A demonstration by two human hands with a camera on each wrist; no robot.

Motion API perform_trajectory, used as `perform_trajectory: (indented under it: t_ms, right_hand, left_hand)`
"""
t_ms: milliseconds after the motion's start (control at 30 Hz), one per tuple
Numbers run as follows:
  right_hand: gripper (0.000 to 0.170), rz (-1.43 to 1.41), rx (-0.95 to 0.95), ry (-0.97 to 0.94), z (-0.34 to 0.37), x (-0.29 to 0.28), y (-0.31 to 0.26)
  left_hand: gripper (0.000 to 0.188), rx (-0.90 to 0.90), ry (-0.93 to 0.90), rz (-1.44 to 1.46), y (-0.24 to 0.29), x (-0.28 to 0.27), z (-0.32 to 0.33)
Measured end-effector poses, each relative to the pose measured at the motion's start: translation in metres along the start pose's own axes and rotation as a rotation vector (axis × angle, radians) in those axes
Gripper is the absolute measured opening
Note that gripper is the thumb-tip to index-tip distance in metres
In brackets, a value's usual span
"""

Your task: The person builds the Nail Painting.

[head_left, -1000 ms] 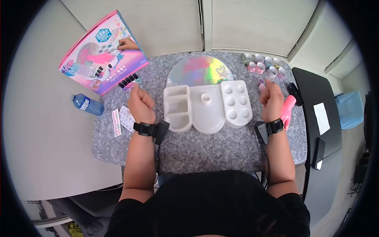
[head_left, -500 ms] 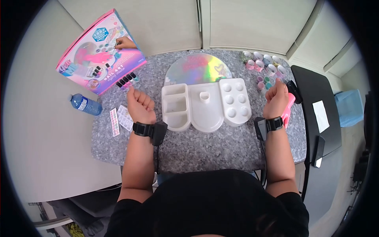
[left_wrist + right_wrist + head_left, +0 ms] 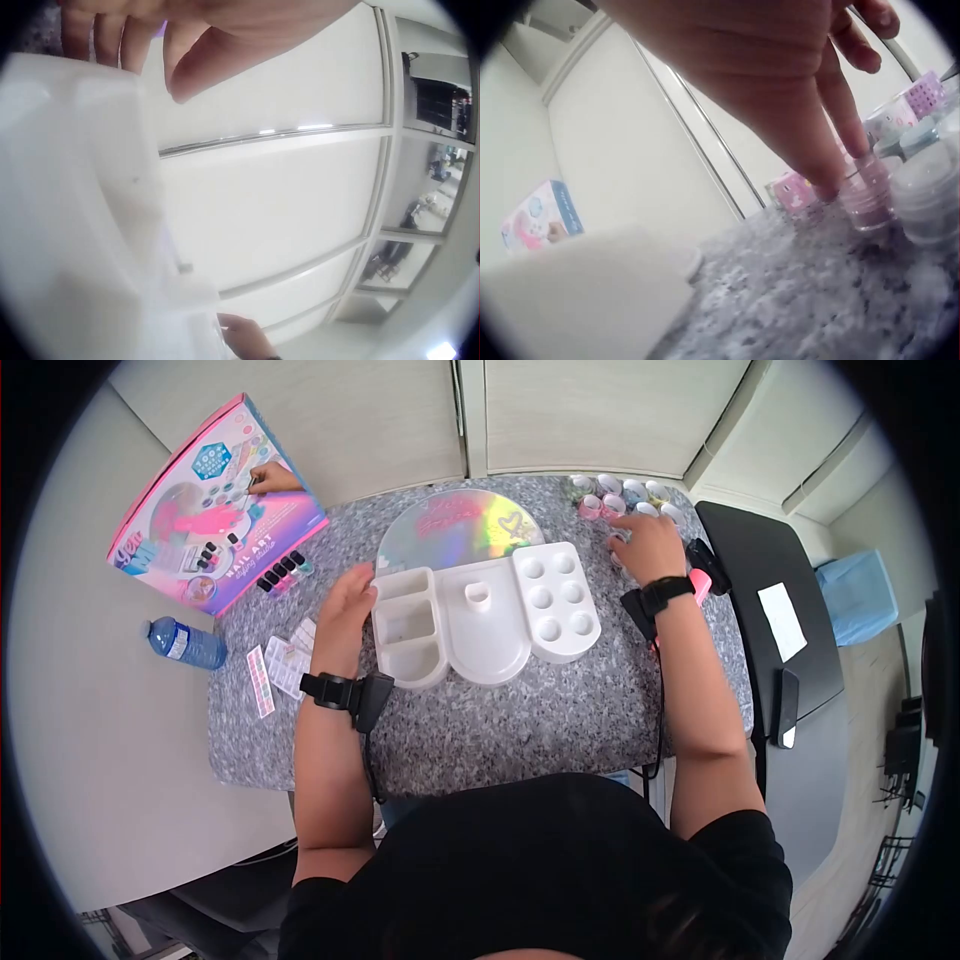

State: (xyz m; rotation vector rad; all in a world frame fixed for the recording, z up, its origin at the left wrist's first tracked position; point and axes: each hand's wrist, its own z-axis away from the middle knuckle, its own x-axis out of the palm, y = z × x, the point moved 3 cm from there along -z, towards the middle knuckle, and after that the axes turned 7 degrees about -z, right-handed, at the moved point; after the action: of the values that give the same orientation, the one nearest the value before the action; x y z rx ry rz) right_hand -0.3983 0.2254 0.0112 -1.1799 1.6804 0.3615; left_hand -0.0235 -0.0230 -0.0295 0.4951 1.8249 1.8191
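White tray [image 3: 488, 640]: between hands. Left hand [image 3: 343, 615]: fingers relaxed, at tray's left edge. Right hand [image 3: 652, 548]: nearer jar, thumb and forefinger apart; grip cannot be told. Pink jar [image 3: 868, 206]: upright, beneath forefinger, beside thumb.

A blue bottle [image 3: 203, 648], white paper [image 3: 782, 622] on a black surface [image 3: 745, 540], a light-blue container [image 3: 862, 605] beside it

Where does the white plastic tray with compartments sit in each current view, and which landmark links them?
Head: tray, centre, in full.
Left wrist: tray, large and blurred, along the left side.
Right wrist: tray, blurred and partly shown, lower left.
Shared landmark: the right hand, upper right;, bottom centre;, top centre.
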Motion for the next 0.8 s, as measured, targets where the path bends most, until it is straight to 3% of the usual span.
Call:
perform_trajectory:
  t_ms: [67, 133, 233, 300, 333, 400, 800]
  right_hand:
    - [0.023, 0.198, 0.157, -0.265, -0.014, 0.012, 0.006]
    - [0.023, 0.207, 0.102, -0.238, -0.021, 0.021, 0.013]
    - [0.021, 0.007, 0.110, -0.177, -0.021, 0.007, -0.005]
    - [0.021, -0.387, -0.017, -0.062, -0.012, -0.022, -0.050]
    - [0.021, -0.386, -0.017, -0.069, -0.007, -0.027, -0.064]
    - [0.021, -0.669, -0.008, -0.361, 0.007, -0.023, -0.089]
    - [0.021, -0.403, -0.166, -0.421, 0.020, -0.008, -0.107]
  left_hand:
    - [0.048, -0.021, -0.005, -0.021, 0.001, 0.000, 0.003]
    - [0.051, 0.019, -0.123, -0.052, -0.004, 0.000, -0.001]
    - [0.053, -0.003, -0.122, -0.048, -0.001, 0.000, 0.001]
    - [0.054, 0.021, -0.133, -0.072, -0.005, -0.004, 0.000]
    - [0.055, 0.047, -0.153, -0.100, -0.007, -0.005, 0.000]
    - [0.054, 0.044, -0.157, -0.109, -0.005, -0.003, 0.000]
    - [0.053, 0.095, -0.267, -0.182, 0.002, -0.004, 0.002]
